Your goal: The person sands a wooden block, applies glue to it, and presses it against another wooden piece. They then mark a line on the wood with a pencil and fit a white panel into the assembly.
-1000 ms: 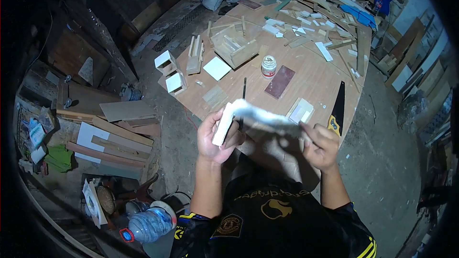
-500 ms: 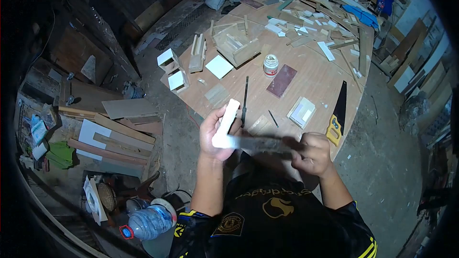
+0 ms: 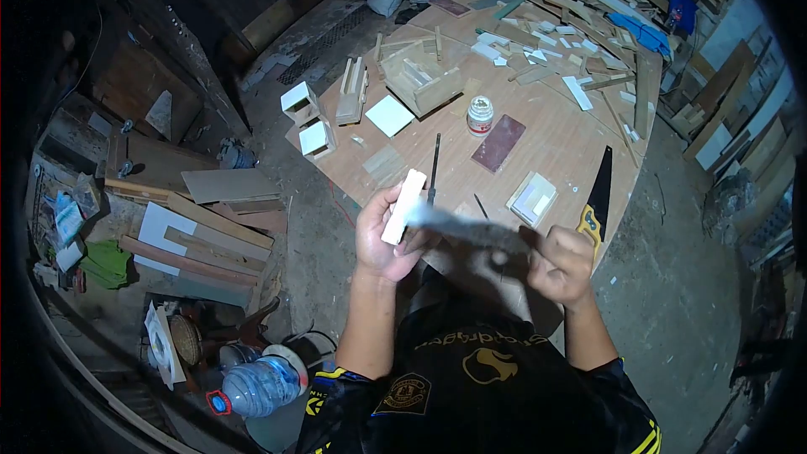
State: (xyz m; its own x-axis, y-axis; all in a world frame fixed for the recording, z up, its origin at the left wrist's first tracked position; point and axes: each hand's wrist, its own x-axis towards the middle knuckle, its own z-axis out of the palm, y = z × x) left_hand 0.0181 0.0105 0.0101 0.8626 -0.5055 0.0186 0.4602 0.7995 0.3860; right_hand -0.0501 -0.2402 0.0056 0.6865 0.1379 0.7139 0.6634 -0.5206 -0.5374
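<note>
Pinched upright in my left hand (image 3: 382, 231) is a narrow white block (image 3: 406, 206), its bright edge facing up. My right hand (image 3: 563, 266) closes around one end of a long grey flat tool (image 3: 475, 229), smeared by motion; I cannot tell its exact kind. The tool's far end overlaps the middle of the block's right side. Below both hands is the front of the wooden table, with a dark slim rod (image 3: 435, 164) just past the left fingers.
A handsaw (image 3: 598, 193) with a yellow handle lies at the table's right edge. Around the table are a jar (image 3: 480, 116), a dark red board (image 3: 498, 143), a wooden box (image 3: 420, 88), a white square (image 3: 389, 117) and scattered offcuts (image 3: 546, 55). A water jug (image 3: 261, 387) stands lower left.
The grey tool's far end has moved up along the white block from its lower end. My right hand has shifted slightly right, and the tool slants more.
</note>
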